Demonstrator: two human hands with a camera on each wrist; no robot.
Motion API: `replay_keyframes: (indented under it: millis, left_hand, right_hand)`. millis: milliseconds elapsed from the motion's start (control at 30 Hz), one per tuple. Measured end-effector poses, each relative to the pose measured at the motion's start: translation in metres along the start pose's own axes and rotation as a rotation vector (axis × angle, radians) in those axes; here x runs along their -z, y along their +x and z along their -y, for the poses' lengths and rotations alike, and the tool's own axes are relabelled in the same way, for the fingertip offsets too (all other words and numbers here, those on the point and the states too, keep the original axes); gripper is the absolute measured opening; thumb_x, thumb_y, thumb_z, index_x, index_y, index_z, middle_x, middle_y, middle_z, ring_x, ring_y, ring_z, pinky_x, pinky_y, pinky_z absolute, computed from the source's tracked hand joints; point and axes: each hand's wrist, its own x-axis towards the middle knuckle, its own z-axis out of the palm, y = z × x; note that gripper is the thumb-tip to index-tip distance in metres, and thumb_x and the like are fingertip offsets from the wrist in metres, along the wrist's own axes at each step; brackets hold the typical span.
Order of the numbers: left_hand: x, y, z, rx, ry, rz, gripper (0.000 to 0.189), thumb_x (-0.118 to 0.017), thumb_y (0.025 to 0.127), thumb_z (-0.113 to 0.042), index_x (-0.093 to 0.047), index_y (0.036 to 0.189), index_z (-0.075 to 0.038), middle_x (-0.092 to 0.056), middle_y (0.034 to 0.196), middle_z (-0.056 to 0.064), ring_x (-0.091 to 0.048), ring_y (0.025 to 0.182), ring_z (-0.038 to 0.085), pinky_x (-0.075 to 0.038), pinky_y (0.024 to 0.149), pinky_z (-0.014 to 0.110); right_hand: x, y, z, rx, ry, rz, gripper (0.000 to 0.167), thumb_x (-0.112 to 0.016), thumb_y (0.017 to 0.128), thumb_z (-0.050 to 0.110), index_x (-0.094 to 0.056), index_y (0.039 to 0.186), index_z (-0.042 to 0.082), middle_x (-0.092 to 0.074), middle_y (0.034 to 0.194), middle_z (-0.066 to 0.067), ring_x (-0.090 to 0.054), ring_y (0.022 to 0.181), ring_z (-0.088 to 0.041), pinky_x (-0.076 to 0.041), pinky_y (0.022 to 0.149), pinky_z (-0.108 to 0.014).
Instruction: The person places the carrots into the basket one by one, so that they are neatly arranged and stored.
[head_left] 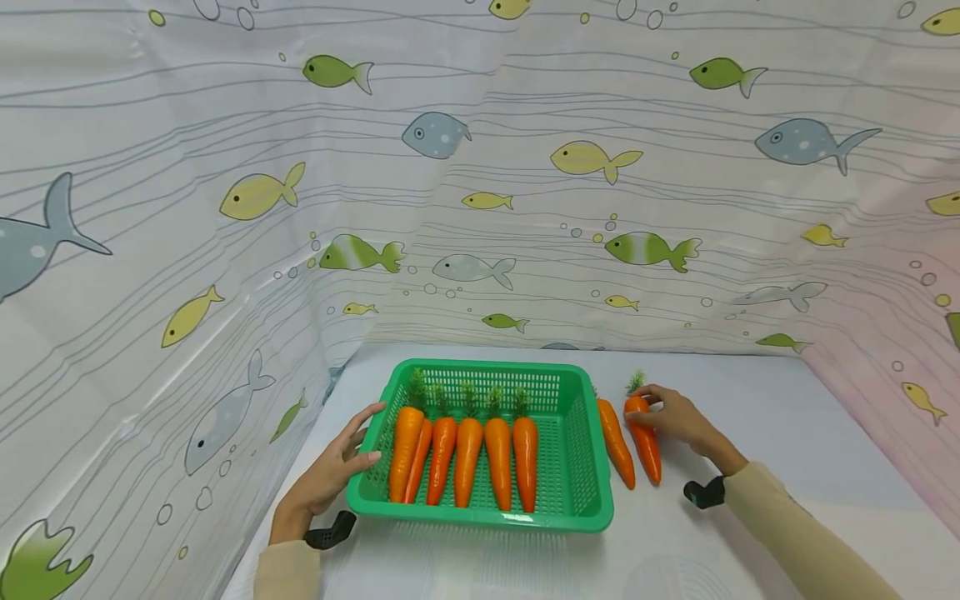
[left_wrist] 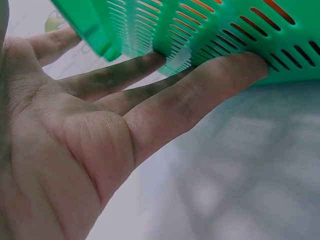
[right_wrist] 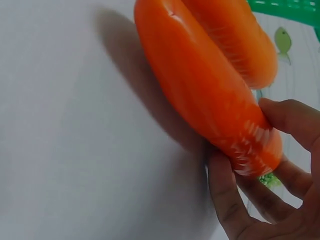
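Note:
My right hand [head_left: 670, 417] pinches an orange carrot [head_left: 647, 450] near its thick, leafy end, to the right of the basket. The right wrist view shows the thumb and fingers around that end, with the carrot's [right_wrist: 195, 75] narrow tip pointing away. A second carrot [head_left: 617, 442] lies close beside it, along the basket's right wall. My left hand [head_left: 333, 467] rests against the left side of the green basket [head_left: 480, 518]. Its extended fingers [left_wrist: 200, 85] touch the slotted outer wall in the left wrist view. Inside the basket, several carrots [head_left: 468, 458] lie in a row, leafy tops toward the back.
The basket stands on a white table [head_left: 750, 392]. Fish-patterned sheeting [head_left: 540, 208] rises behind the table and along both sides. Black wrist devices [head_left: 705, 493] sit at both wrists, beside the beige sleeves.

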Motion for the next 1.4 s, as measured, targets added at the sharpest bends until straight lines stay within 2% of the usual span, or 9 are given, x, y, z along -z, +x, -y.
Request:
replay_keyframes:
  millis: [167, 267, 400, 500, 833, 1000, 1133, 1400]
  left_hand:
    - [-0.001, 0.001, -0.001, -0.002, 0.0, -0.001, 0.076, -0.056, 0.104, -0.009, -0.016, 0.165, -0.03, -0.027, 0.158, 0.029, -0.052, 0.125, 0.04, -0.056, 0.086, 0.054]
    - [-0.001, 0.001, -0.002, 0.001, 0.002, -0.008, 0.076, -0.056, 0.104, -0.01, -0.017, 0.165, -0.03, -0.027, 0.158, 0.028, -0.052, 0.126, 0.04, -0.056, 0.087, 0.054]
    - [0.0, 0.0, -0.001, 0.003, 0.008, -0.006, 0.076, -0.055, 0.104, -0.009, -0.016, 0.165, -0.03, -0.027, 0.159, 0.028, -0.051, 0.127, 0.04, -0.055, 0.088, 0.053]
    - [0.0, 0.0, 0.0, -0.001, 0.011, -0.005, 0.075, -0.055, 0.104, -0.009, -0.016, 0.165, -0.03, -0.028, 0.158, 0.028, -0.051, 0.127, 0.04, -0.055, 0.088, 0.053]
    - [0.0, 0.0, 0.0, 0.002, -0.007, -0.004, 0.075, -0.055, 0.104, -0.007, -0.016, 0.165, -0.029, -0.028, 0.157, 0.028, -0.053, 0.123, 0.039, -0.056, 0.086, 0.054]
    - [-0.002, 0.0, 0.0, 0.003, 0.0, -0.007, 0.075, -0.055, 0.104, -0.009, -0.016, 0.165, -0.03, -0.026, 0.159, 0.028, -0.048, 0.129, 0.042, -0.054, 0.089, 0.053]
    - [-0.002, -0.001, 0.0, 0.001, 0.017, -0.014, 0.075, -0.055, 0.104, -0.01, -0.016, 0.165, -0.031, -0.024, 0.16, 0.027, -0.04, 0.136, 0.047, -0.051, 0.093, 0.053]
    - [-0.002, -0.002, -0.001, 0.007, 0.004, -0.012, 0.075, -0.054, 0.104, -0.01, -0.016, 0.165, -0.03, -0.024, 0.16, 0.028, -0.045, 0.132, 0.046, -0.053, 0.09, 0.056]
  right_hand:
    - [0.006, -0.006, 0.003, 0.003, 0.01, -0.007, 0.065, -0.073, 0.095, 0.044, -0.055, 0.141, 0.003, -0.052, 0.138, -0.028, -0.051, 0.118, -0.042, -0.05, 0.093, -0.056]
    - [0.01, -0.009, 0.005, 0.004, 0.045, -0.018, 0.065, -0.073, 0.095, 0.044, -0.055, 0.142, 0.003, -0.051, 0.141, -0.027, -0.051, 0.119, -0.04, -0.052, 0.092, -0.053]
    - [0.017, -0.01, 0.008, 0.026, 0.13, -0.026, 0.066, -0.072, 0.097, 0.041, -0.051, 0.144, 0.0, -0.05, 0.142, -0.028, -0.061, 0.107, -0.034, -0.057, 0.085, -0.044]
    - [0.023, -0.011, 0.013, 0.037, 0.184, -0.036, 0.068, -0.071, 0.098, 0.04, -0.047, 0.146, -0.002, -0.05, 0.141, -0.028, -0.065, 0.098, -0.029, -0.058, 0.084, -0.044]
    - [0.034, -0.017, 0.034, 0.086, 0.265, -0.065, 0.071, -0.072, 0.096, 0.045, -0.048, 0.148, 0.002, -0.056, 0.137, -0.022, -0.056, 0.118, -0.037, -0.057, 0.089, -0.047]
    - [0.036, -0.022, 0.046, 0.101, 0.293, -0.074, 0.073, -0.072, 0.097, 0.044, -0.044, 0.151, 0.002, -0.054, 0.141, -0.023, -0.057, 0.119, -0.037, -0.057, 0.09, -0.047]
    - [0.037, -0.022, 0.058, 0.107, 0.324, -0.076, 0.075, -0.073, 0.096, 0.043, -0.044, 0.151, 0.001, -0.052, 0.141, -0.024, -0.057, 0.119, -0.038, -0.058, 0.087, -0.043]
    - [0.033, -0.025, 0.085, 0.159, 0.427, -0.039, 0.069, -0.074, 0.097, 0.035, -0.046, 0.148, -0.002, -0.053, 0.138, -0.024, -0.062, 0.114, -0.033, -0.06, 0.083, -0.037]
